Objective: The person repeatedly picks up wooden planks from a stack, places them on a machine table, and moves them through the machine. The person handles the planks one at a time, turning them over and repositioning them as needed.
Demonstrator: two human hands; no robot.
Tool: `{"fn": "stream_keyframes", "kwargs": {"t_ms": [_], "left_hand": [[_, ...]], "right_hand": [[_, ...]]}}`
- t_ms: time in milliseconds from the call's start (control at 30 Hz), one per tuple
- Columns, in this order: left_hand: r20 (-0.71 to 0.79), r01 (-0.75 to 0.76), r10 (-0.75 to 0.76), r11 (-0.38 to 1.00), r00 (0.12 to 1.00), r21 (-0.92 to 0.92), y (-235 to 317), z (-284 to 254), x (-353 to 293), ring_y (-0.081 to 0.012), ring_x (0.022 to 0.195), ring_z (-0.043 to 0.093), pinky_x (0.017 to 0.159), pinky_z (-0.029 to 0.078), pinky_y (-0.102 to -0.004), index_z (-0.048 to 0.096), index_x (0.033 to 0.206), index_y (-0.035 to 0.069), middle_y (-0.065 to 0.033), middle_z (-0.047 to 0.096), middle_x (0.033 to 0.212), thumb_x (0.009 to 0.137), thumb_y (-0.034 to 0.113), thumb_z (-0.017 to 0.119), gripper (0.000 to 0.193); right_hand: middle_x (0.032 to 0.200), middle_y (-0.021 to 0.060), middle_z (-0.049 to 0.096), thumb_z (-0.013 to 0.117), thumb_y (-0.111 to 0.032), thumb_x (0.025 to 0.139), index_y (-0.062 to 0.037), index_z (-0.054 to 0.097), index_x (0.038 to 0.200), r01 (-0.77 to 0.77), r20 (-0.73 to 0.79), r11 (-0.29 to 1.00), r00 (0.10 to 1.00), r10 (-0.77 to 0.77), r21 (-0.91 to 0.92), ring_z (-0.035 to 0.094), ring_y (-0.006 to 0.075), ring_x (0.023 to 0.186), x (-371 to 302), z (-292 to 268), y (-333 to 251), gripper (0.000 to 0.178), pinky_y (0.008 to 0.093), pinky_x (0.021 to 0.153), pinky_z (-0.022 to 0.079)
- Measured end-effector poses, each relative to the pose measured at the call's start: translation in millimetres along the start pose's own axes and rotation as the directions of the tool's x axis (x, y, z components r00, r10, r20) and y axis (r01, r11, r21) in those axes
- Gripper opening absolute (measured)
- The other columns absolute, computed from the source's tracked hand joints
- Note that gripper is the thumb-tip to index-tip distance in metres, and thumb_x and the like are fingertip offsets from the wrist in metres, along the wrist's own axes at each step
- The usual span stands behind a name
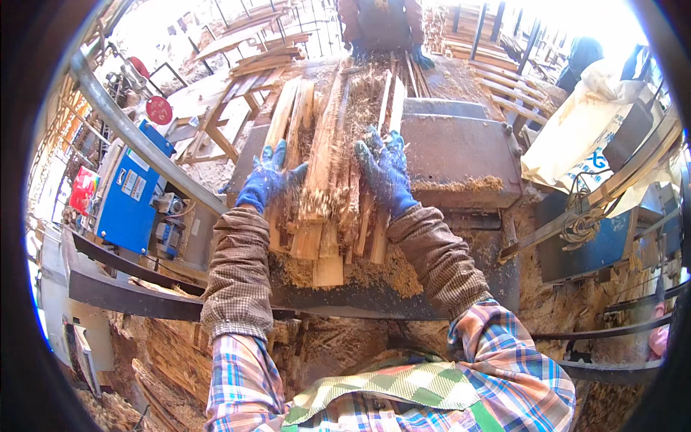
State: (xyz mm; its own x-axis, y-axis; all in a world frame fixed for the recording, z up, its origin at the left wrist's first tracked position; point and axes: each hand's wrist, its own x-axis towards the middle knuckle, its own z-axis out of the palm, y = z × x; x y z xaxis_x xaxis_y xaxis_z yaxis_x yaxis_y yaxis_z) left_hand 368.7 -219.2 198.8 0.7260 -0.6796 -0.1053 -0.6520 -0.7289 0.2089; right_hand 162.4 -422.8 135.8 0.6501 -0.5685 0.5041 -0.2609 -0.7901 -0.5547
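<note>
Gathering the wood strips (pixel 327 158) into a bundle looks like the step in hand as I watch from afar: they lie lengthwise on the machine bed (pixel 461 153), uneven ends toward its near side. My left hand (pixel 268 176) is spread wide at their left edge, over the bed's left part; my right hand (pixel 389 169), also splayed, lies at their right. A co-worker (pixel 381 29) stands beyond the bed. Blurred chips (pixel 362 108) make my pressure hard to judge. Next, I'd say, calls for an even inward squeeze.
</note>
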Motion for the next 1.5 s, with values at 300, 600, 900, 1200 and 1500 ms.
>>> {"fn": "stream_keyframes", "kwargs": {"t_ms": [300,600,900,1200,1500], "left_hand": [[-0.622,-0.449,0.061,0.747,0.78,-0.49,13,-17,-120,-0.0301,0.148,0.042,0.124,0.034,-0.0429,0.044,0.157,0.008,-0.0175,0.049,0.157,0.106,0.04,0.058,0.061],[-0.65,-0.661,0.121,0.133,0.75,-0.739,27,19,-276,-0.0298,0.14,0.053,0.122,0.039,-0.0447,0.048,0.151,-0.004,-0.0206,0.053,0.151,0.113,0.028,0.044,0.05],[0.143,0.285,0.454,-0.261,0.879,-0.922,6,151,-372,-0.0306,0.141,0.051,0.119,0.041,-0.0444,0.039,0.157,0.002,-0.0208,0.049,0.155,0.108,0.042,0.055,0.065],[0.206,0.591,0.716,-0.341,0.667,-0.731,132,194,-363,-0.0373,0.142,0.049,0.116,0.047,-0.0498,0.03,0.161,0.005,-0.0203,0.044,0.158,0.103,0.035,0.065,0.074],[0.487,0.573,0.54,0.011,0.686,-0.82,121,255,-405,-0.0364,0.14,0.052,0.116,0.048,-0.0511,0.038,0.157,-0.002,-0.0235,0.052,0.151,0.105,0.036,0.061,0.068]], "right_hand": [[0.162,0.0273,0.031,0.074,-0.034,0.094,-0.0031,0.03,0.159,0.283,-0.136,0.954,0.946,-0.294,-0.096,0.027,0.0433,0.153,-142,-48,-66,0.084,0.0509,0.125,0.028],[0.15,0.0246,0.051,0.087,-0.034,0.082,-0.0072,0.025,0.164,-0.258,0.048,0.873,0.964,0.262,0.415,0.052,0.0466,0.135,-149,-57,-114,0.106,0.0494,0.109,0.048],[0.13,0.0148,0.065,0.067,-0.031,0.101,-0.006,0.048,0.149,-0.197,0.154,0.053,0.884,0.442,0.979,0.07,0.0286,0.111,-264,-112,-121,0.057,0.0386,0.092,0.063],[0.143,0.0172,0.058,0.07,-0.041,0.099,-0.0059,0.031,0.159,-0.517,0.53,-0.188,0.664,0.527,0.835,0.064,0.0318,0.124,-479,-133,-172,0.079,0.0475,0.104,0.057],[0.092,0.0046,0.069,0.081,-0.026,0.093,-0.0018,0.062,0.118,-0.747,0.487,0.011,0.444,0.752,0.664,0.064,0.011,0.076,-535,-162,-78,0.04,0.0281,0.068,0.054]]}}
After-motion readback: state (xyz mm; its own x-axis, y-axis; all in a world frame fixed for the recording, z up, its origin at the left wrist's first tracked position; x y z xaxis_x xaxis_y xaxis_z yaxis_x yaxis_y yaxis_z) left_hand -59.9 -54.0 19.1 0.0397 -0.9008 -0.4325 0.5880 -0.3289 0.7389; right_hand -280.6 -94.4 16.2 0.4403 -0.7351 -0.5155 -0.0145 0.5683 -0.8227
